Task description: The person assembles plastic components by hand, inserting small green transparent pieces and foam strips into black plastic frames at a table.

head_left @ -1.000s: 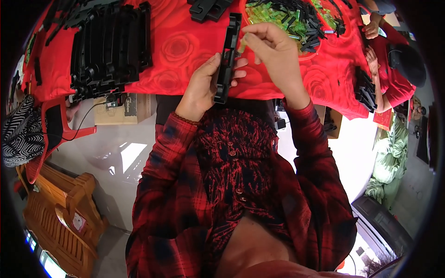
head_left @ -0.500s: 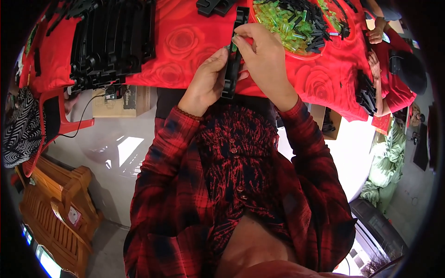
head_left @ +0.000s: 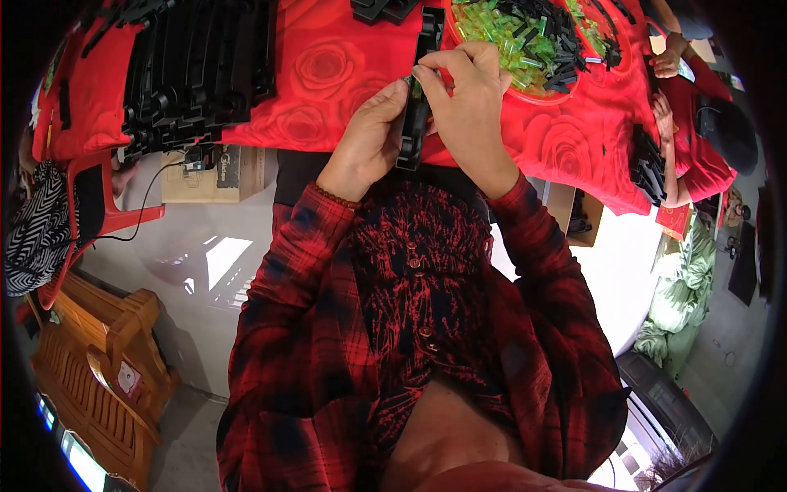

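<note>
A long, narrow black plastic strip with raised ends stands nearly upright in the picture, above the near edge of the red cloth. My left hand grips it from the left, the thumb along its side. On the strip's upper half, the thumb and index finger of my right hand are pinched together. Whatever lies between those fingertips is small and mostly hidden; a bit of green shows there. A red tray holding translucent green pieces and small black pieces is just beyond my right hand.
Long black parts are stacked on the left of the red tablecloth. More black parts lie at the far middle. At the right, a co-worker's hands are by the table edge. A red chair stands lower left.
The strip and both hands have shifted very slightly. My right thumb and index finger stay at the strip's upper half, and the green between them shows less than before.
</note>
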Tool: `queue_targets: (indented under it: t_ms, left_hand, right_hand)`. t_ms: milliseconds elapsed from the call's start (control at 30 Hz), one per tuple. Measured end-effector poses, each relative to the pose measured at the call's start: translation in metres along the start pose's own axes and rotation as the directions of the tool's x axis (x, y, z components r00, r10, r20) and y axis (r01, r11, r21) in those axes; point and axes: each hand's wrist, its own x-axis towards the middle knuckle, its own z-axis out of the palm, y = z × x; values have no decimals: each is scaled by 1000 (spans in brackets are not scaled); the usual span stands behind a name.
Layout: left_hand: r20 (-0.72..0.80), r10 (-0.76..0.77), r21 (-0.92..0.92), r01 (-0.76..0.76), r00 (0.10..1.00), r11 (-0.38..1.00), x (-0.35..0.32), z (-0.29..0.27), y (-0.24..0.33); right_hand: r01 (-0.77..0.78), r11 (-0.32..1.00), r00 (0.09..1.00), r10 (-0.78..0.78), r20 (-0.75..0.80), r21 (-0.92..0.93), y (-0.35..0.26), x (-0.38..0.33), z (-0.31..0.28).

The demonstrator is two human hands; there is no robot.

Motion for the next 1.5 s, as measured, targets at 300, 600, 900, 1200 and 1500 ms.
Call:
queue_targets:
  t_ms: [300, 600, 900, 1200, 1500]
  left_hand:
    - [9, 18, 44, -19, 1000, 999, 0, 3, -3]
    - [-10, 40, 84, -39, 999, 996, 0, 8, -4]
    - [-1, 50, 51, -50, 999, 997, 0, 10, -3]
    - [-78, 100, 74, -95, 992, 993, -2, 10, -5]
    - [-80, 80, 26, -78, 994, 997, -1, 6, -1]
  right_hand:
    - [62, 994, 997, -57, 53, -88, 1, 1, -3]
    - [130, 977, 984, -107, 140, -169, -1, 5, -6]
    - [-262, 933, 960, 226, 167, 246, -2, 0, -5]
    - [-303, 931, 950, 311, -4, 205, -1, -25, 15]
    - [-330, 942, 944, 327, 48, 64, -6, -26, 23]
